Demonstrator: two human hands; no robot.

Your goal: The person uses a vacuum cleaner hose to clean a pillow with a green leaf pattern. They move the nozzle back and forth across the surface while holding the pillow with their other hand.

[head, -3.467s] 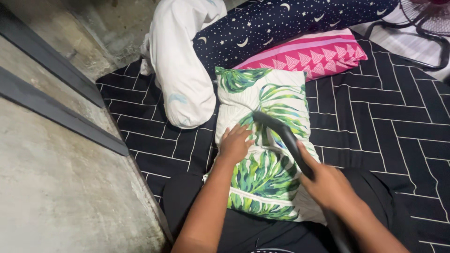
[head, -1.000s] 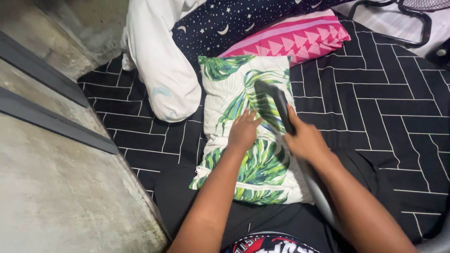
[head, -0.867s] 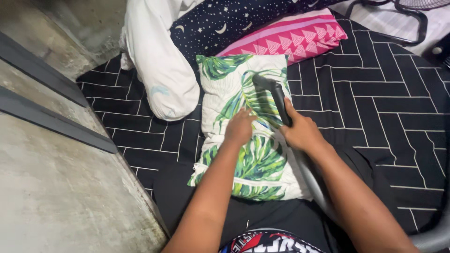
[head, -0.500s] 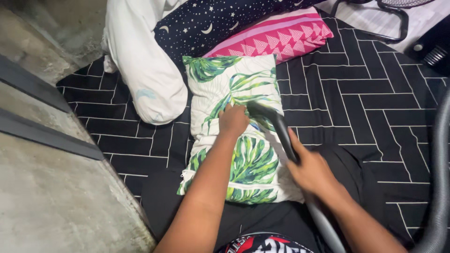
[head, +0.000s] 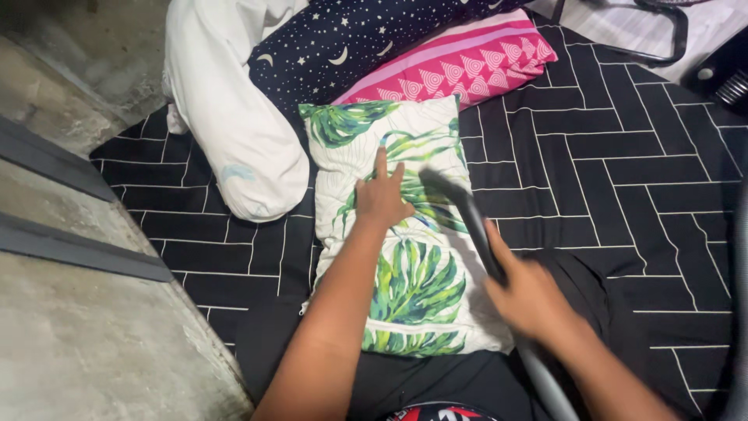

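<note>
Two hands work over a leaf-print pillow (head: 397, 234) lying flat on a black bedsheet (head: 623, 187) with a white line pattern, its near end toward the person's lap. It looks soft and light, likely to sag and slide if lifted by one corner; pressing it flat, or gripping an edge seam, would seem the steadiest hold. The left hand (head: 380, 196) rests palm-down on the pillow's middle, fingers spread, index finger pointing away. The right hand (head: 528, 300) is blurred, closed around a dark vacuum nozzle (head: 467, 214) whose tip lies on the pillow beside the left hand. A white bolster (head: 234, 132), a starry pillow (head: 374, 39) and a pink pillow (head: 460, 74) lie beyond.
</note>
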